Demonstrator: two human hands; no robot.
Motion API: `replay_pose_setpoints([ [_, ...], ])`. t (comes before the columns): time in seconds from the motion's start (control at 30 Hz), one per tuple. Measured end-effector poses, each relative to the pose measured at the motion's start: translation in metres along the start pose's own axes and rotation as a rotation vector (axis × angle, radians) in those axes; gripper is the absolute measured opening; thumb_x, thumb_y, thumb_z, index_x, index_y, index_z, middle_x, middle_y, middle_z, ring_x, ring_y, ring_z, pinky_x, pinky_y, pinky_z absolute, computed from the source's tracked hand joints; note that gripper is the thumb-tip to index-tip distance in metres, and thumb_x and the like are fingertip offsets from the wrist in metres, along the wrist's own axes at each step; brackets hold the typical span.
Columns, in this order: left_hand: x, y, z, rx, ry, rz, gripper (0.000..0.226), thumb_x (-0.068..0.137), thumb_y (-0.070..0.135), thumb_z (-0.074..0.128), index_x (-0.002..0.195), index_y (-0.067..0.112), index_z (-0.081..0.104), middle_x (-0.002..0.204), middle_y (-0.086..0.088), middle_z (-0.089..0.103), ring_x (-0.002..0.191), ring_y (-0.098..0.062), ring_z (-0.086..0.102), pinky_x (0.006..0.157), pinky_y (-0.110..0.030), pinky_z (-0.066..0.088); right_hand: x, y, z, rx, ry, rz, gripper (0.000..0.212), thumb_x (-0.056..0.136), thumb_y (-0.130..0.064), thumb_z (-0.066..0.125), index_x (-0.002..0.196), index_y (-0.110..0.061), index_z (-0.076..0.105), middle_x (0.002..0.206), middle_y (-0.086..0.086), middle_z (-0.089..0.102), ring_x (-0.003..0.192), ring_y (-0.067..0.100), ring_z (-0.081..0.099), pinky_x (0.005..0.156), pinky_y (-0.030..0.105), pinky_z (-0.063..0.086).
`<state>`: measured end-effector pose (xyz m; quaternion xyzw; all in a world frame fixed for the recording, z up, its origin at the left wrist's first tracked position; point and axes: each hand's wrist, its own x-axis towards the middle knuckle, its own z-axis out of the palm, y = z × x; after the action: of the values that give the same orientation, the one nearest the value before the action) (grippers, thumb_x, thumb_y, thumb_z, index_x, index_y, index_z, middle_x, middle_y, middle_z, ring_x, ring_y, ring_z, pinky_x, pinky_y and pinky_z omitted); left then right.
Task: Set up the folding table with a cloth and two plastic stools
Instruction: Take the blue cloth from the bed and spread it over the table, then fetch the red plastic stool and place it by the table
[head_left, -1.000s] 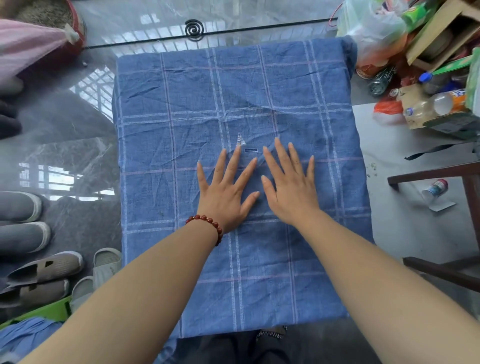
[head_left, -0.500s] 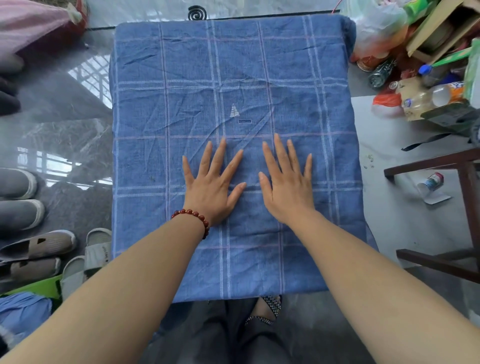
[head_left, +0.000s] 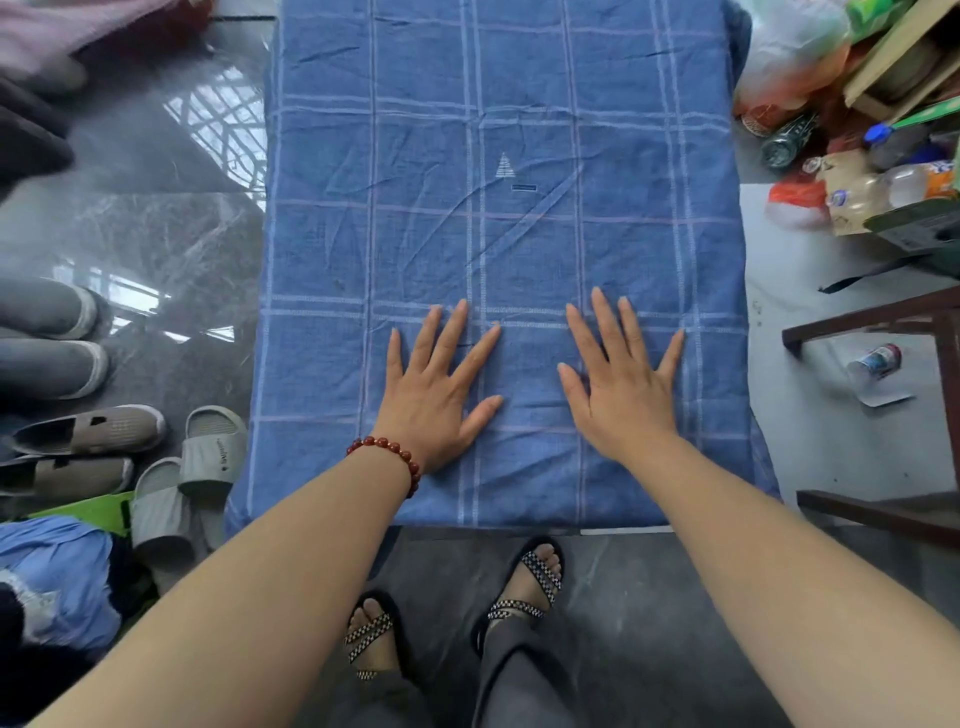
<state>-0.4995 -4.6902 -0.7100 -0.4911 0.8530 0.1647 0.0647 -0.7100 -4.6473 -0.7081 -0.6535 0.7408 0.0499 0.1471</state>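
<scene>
**Both palms pressing the cloth flat near the worktop's near edge**

The blue checked cotton cloth (head_left: 498, 218) is lying spread over the folding worktop (head_left: 623, 530), covering it almost wholly; only a pale sliver of the worktop is showing at the near edge, toward the near right corner. The cloth's long axis is running away from the person, from near edge to far edge, and its sides are draping a little over the left and right edges. Creases are showing mostly in the middle and far half.

The left hand (head_left: 436, 400), with a red bead bracelet (head_left: 389, 457) at the wrist, and the right hand (head_left: 621, 389) are both resting palm-down on the cloth's near half, side by side and apart. The fingers of each are spread wide and gripping nothing. The remaining wrinkles are lying ahead of the fingertips, so any further smoothing would probably be running forward along that long axis, with neither hand clearly nearer.

The person's sandalled feet (head_left: 524, 582) are standing at the near edge. Grey slippers and shoes (head_left: 208, 447) are sitting on the floor left of the worktop; bottles and plastic bags (head_left: 852, 176) are piled beyond the right edge, beside a dark wooden frame (head_left: 872, 317). No plastic stools are showing, so that step is likely outstanding.
</scene>
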Motion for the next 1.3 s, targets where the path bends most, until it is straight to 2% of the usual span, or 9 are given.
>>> replay_pose_setpoints([
  [0.1,-0.011,-0.009,-0.005,-0.005,-0.053,0.090,0.072,0.083,0.065,0.016,0.148,0.037,-0.001,0.159,0.000,-0.004,0.147,-0.024,-0.003,0.113,-0.056,0.001,-0.006,-0.013,-0.004,0.007,-0.012,0.059,0.059,0.097,-0.047,0.017,0.151,-0.029,0.007,0.160,-0.006,-0.006,0.147,0.020,-0.006,0.108,0.067,-0.005],
  [0.2,-0.026,-0.020,-0.021,0.040,-0.115,0.140,0.073,0.084,0.062,0.015,0.150,0.033,0.004,0.160,0.000,-0.003,0.147,-0.023,0.001,0.114,-0.054,0.005,-0.017,-0.043,-0.007,0.076,0.024,0.020,0.056,0.098,-0.039,0.033,0.150,-0.030,0.015,0.160,-0.003,0.003,0.147,0.023,0.003,0.111,0.064,0.002],
  [0.3,-0.039,-0.028,-0.035,0.112,-0.209,0.147,0.065,0.095,0.051,0.031,0.151,0.030,0.005,0.159,0.005,-0.007,0.146,-0.017,-0.002,0.114,-0.055,0.002,-0.026,-0.079,-0.009,0.135,0.069,-0.097,0.051,0.093,-0.034,0.038,0.143,-0.028,0.032,0.152,0.002,0.024,0.136,0.025,0.025,0.105,0.061,0.030],
  [0.4,-0.050,-0.035,-0.049,0.046,-0.174,0.091,0.065,0.093,0.041,0.046,0.149,0.033,0.014,0.157,0.008,0.011,0.143,-0.017,0.016,0.111,-0.060,0.011,-0.031,-0.107,-0.016,0.216,0.101,-0.178,0.057,0.082,-0.020,0.060,0.137,-0.023,0.044,0.141,0.009,0.041,0.121,0.030,0.046,0.085,0.049,0.049],
  [0.5,-0.060,-0.041,-0.061,-0.072,-0.147,-0.022,0.068,0.091,0.036,0.052,0.148,0.034,0.016,0.152,0.008,0.023,0.135,-0.020,0.034,0.110,-0.059,0.019,-0.038,-0.123,-0.027,0.303,0.103,-0.185,0.063,0.083,-0.013,0.065,0.141,-0.023,0.042,0.146,0.010,0.038,0.122,0.033,0.048,0.084,0.045,0.050],
  [0.67,-0.076,-0.048,-0.088,-0.350,-0.050,-0.059,0.074,0.085,0.025,0.061,0.148,0.029,0.022,0.145,0.002,0.035,0.125,-0.024,0.043,0.102,-0.044,0.039,-0.057,-0.137,-0.053,0.423,0.033,-0.093,0.066,0.090,-0.019,0.057,0.147,-0.033,0.027,0.151,-0.002,0.018,0.125,0.019,0.037,0.094,0.038,0.048],
  [1.0,-0.124,-0.050,-0.166,-0.654,0.072,-0.095,0.068,0.087,0.022,0.065,0.145,0.026,0.029,0.141,0.002,0.041,0.126,-0.013,0.043,0.096,-0.018,0.033,-0.101,-0.177,-0.119,0.621,0.119,-0.012,0.058,0.089,-0.020,0.064,0.141,-0.028,0.040,0.139,-0.001,0.032,0.121,0.017,0.042,0.094,0.027,0.043],
  [1.1,-0.138,-0.043,-0.189,-0.744,0.143,-0.091,0.064,0.086,0.022,0.066,0.142,0.024,0.035,0.135,0.002,0.046,0.120,-0.011,0.046,0.100,-0.021,0.036,-0.113,-0.186,-0.143,0.662,0.169,0.005,0.055,0.088,-0.021,0.065,0.139,-0.026,0.044,0.137,-0.001,0.036,0.119,0.014,0.044,0.089,0.021,0.039],
  [1.3,-0.177,-0.027,-0.232,-0.888,0.211,-0.124,0.056,0.086,0.023,0.067,0.137,0.024,0.042,0.130,0.007,0.048,0.114,-0.003,0.047,0.101,-0.022,0.040,-0.140,-0.210,-0.188,0.837,0.206,0.067,0.035,0.087,-0.018,0.066,0.121,-0.020,0.059,0.118,-0.004,0.052,0.101,0.015,0.058,0.085,0.030,0.051],
])
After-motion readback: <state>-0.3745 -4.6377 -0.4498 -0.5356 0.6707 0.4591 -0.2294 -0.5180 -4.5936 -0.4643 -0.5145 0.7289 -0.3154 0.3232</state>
